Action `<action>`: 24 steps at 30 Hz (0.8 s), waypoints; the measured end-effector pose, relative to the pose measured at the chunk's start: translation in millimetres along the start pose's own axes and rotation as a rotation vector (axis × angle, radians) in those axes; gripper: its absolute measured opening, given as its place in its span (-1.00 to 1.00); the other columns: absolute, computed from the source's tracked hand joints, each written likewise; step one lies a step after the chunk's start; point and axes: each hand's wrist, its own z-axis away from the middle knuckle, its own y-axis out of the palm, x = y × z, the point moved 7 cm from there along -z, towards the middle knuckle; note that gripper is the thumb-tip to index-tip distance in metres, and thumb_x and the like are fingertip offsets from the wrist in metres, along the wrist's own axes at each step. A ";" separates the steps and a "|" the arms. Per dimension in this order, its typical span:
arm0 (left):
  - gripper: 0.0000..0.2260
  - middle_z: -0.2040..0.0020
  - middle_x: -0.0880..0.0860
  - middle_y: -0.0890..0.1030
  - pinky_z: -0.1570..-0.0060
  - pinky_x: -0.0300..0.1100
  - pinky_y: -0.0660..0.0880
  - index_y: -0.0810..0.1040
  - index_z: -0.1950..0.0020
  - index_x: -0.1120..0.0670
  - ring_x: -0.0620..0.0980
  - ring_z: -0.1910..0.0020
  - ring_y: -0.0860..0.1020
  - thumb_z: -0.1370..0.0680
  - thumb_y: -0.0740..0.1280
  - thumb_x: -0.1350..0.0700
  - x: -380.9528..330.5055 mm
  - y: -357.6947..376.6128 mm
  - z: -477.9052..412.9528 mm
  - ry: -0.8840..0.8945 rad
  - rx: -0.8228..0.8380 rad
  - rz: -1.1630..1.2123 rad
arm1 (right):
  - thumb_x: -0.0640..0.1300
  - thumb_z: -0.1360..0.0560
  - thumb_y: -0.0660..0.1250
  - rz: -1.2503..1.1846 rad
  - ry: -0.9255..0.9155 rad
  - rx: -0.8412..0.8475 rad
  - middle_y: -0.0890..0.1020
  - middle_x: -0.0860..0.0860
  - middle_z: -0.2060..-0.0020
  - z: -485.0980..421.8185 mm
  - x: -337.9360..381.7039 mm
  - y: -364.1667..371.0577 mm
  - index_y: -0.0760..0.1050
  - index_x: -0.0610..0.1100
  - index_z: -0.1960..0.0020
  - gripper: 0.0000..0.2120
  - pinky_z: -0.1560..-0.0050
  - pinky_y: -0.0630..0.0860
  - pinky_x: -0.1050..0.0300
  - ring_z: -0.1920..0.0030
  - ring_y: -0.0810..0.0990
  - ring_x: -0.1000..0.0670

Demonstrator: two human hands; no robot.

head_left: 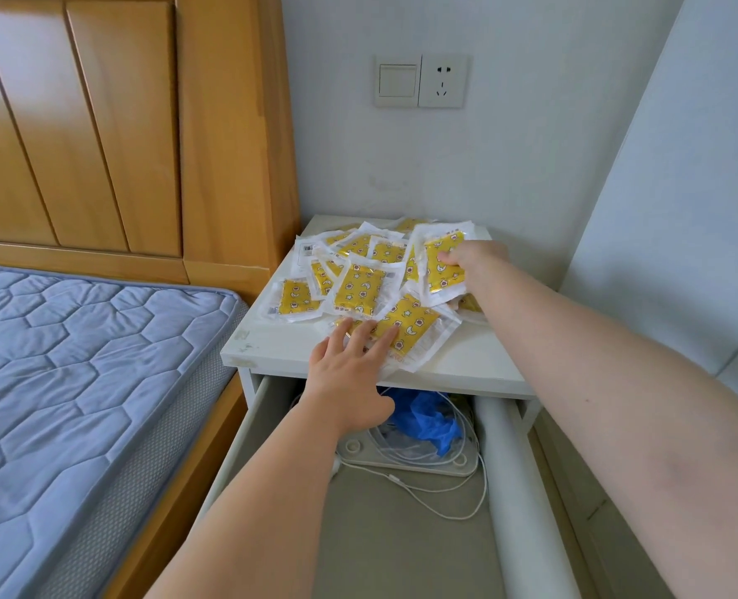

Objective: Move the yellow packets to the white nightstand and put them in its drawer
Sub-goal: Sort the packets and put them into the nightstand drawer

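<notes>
We logged yellow packets [361,291] piled on white nightstand [466,363], drawer [380,533] open at its 6 o'clock. Left hand [345,378] fingers [364,339] lay flat on pile's 6 o'clock edge; right hand [475,257] pinched packet [443,276] at pile's 3 o'clock.

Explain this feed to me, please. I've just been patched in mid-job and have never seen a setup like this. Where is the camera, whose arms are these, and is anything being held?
There is no machine here: these are a person's two bare arms. The single picture comes from a wide-angle camera worn on their head, looking forward and down. A loose pile of yellow packets lies on top of the white nightstand, which stands beside a bed. The right hand pinches one packet at the back of the pile. The left hand holds nothing, its straight fingers resting on the front packets. Below, the drawer is pulled open, with white cables and something crumpled and blue inside.
</notes>
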 end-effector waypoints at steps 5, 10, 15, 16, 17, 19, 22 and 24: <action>-0.20 -0.56 -0.11 -0.09 -0.47 0.08 -0.10 -0.17 -0.53 -0.22 0.06 -0.53 -0.20 -0.44 0.27 -0.10 -1.1 -2.2 1.8 -0.008 0.016 0.000 | -0.07 -0.45 0.45 -0.390 -0.065 -0.020 0.59 -0.10 -0.17 3.4 -0.1 -22.7 0.48 -0.13 0.02 -0.78 -0.18 0.51 -0.07 -0.10 0.59 -0.11; -0.37 -0.56 -0.11 -0.03 -0.47 0.04 -0.11 -0.07 -0.53 -0.24 0.01 -0.54 -0.16 -0.53 0.13 -0.24 -0.6 -4.0 0.9 -0.040 -0.008 0.067 | -0.12 -0.50 0.40 -0.638 0.044 0.024 0.62 -0.02 0.05 35.2 -66.5 -28.0 0.51 -0.10 0.06 -0.91 -0.10 0.56 -0.14 0.04 0.63 -0.07; -0.61 -0.48 -0.11 0.22 -0.44 0.01 -0.03 0.34 -0.41 -0.19 -0.06 -0.51 0.03 -0.62 0.02 -0.19 3.9 -10.0 -4.5 -0.134 -0.057 0.375 | -0.12 -0.51 0.39 -0.608 -0.051 -0.026 0.62 0.04 0.19 54.3 -98.0 -33.6 0.52 -0.07 0.10 -0.94 -0.05 0.59 -0.06 0.13 0.63 -0.03; -0.64 -0.45 -0.10 0.28 -0.43 0.01 0.00 0.42 -0.36 -0.16 -0.05 -0.49 0.08 -0.63 0.02 -0.15 5.5 -11.7 -5.9 -0.158 -0.078 0.437 | -0.10 -0.51 0.38 -0.558 -0.087 -0.051 0.62 0.03 0.19 56.7 -94.9 -35.8 0.52 -0.10 0.05 -0.91 -0.03 0.59 -0.04 0.14 0.62 -0.02; -0.66 -0.40 -0.08 0.34 -0.40 0.00 0.04 0.49 -0.30 -0.12 -0.04 -0.46 0.15 -0.64 0.04 -0.11 7.3 -14.0 -6.6 -0.189 -0.100 0.505 | -0.06 -0.51 0.37 -0.474 -0.129 -0.082 0.62 -0.02 0.17 58.7 -91.6 -37.1 0.51 -0.15 0.01 -0.83 0.00 0.59 -0.05 0.14 0.61 -0.03; -0.70 -0.30 -0.04 0.44 -0.35 -0.01 0.15 0.56 -0.19 -0.05 0.00 -0.37 0.29 -0.63 0.09 -0.05 11.9 -17.9 -6.8 -0.252 -0.140 0.606 | 0.03 -0.49 0.36 -0.291 -0.196 -0.135 0.59 -0.17 0.09 61.6 -87.2 -38.2 0.46 -0.26 -0.01 -0.65 0.03 0.56 -0.16 0.12 0.56 -0.11; -0.86 -0.12 -0.02 0.49 -0.24 -0.01 0.39 0.54 -0.07 0.00 0.03 -0.16 0.47 -0.57 0.28 -0.01 17.8 -22.3 -5.1 -0.330 -0.230 0.710 | 0.04 -0.50 0.33 -0.161 -0.226 -0.115 0.42 -0.10 0.19 63.0 -82.2 -36.2 0.34 -0.22 0.11 -0.67 0.14 0.47 -0.10 0.16 0.42 -0.13; -0.77 -0.11 -0.02 0.45 -0.18 -0.05 0.44 0.52 -0.10 0.03 0.03 -0.16 0.46 -0.49 0.40 -0.01 21.0 -23.9 -1.6 -0.399 -0.310 0.734 | 0.02 -0.52 0.31 -0.131 -0.235 -0.103 0.39 -0.04 0.14 62.0 -79.8 -34.7 0.31 -0.19 0.08 -0.70 0.12 0.43 -0.03 0.12 0.39 -0.10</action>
